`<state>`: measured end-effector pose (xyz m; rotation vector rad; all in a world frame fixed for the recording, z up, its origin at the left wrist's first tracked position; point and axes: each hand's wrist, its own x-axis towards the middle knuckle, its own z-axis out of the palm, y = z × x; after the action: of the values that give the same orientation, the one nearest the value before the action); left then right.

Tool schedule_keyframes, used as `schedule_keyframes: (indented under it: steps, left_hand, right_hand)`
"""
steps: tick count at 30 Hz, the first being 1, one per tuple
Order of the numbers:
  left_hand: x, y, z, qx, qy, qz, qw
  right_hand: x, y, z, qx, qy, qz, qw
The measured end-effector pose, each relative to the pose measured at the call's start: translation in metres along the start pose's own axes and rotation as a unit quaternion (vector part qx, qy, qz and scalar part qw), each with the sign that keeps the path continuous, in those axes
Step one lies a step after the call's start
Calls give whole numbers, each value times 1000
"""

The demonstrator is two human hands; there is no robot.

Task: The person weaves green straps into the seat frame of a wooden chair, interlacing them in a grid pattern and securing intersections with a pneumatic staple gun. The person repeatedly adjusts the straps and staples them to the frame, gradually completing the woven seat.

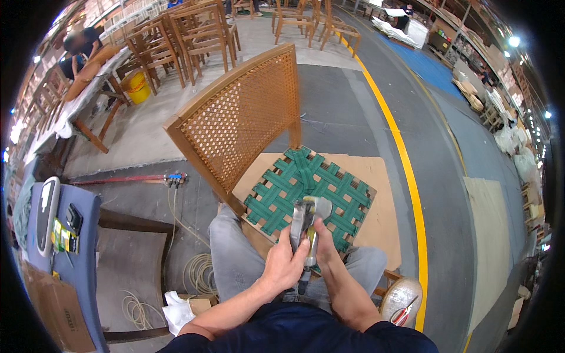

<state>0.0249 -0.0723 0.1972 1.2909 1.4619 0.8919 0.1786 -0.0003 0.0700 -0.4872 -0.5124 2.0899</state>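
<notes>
Both my hands are closed round a staple gun point(318, 206), which has a grey head and a dark magazine. My left hand point(281, 264) grips its left side, and my right hand point(327, 242) wraps its handle, thumb up. The gun is over the near part of a chair seat woven from green webbing straps point(276, 197). Whether its nose touches the straps I cannot tell. Attached to that seat, the wooden backrest with a cane panel point(238, 112) rises on the far left. My knees are on either side of the chair's near edge.
Under the chair lies cardboard point(379, 220). At left, a blue padded surface point(82, 259) carries small tools, near a coiled air hose point(199, 272). Scissors with red handles point(403, 315) rest on a round stool at my right. Wooden chairs point(197, 35) and a yellow bucket point(137, 88) stand behind.
</notes>
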Motion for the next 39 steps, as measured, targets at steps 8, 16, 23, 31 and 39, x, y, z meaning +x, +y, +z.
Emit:
schedule_keyframes:
  steps: [8, 16, 23, 31, 39]
  left_hand:
    - [49, -60, 51, -150, -191, 90, 966]
    - [65, -172, 54, 49, -111, -108, 987]
    - [157, -149, 60, 150, -91, -102, 979]
    - [85, -210, 35, -79, -279, -417, 862]
    - [110, -232, 36, -282, -97, -477, 826]
  right_hand:
    - [-65, -58, -16, -122, 233, -98, 960]
    - [-100, -173, -19, -336, 340, -137, 868]
    - [-8, -198, -16, -370, 356, -102, 852]
    - [-152, -253, -57, -330, 566, -88, 750]
    - [-360, -194, -126, -111, 727, -115, 668]
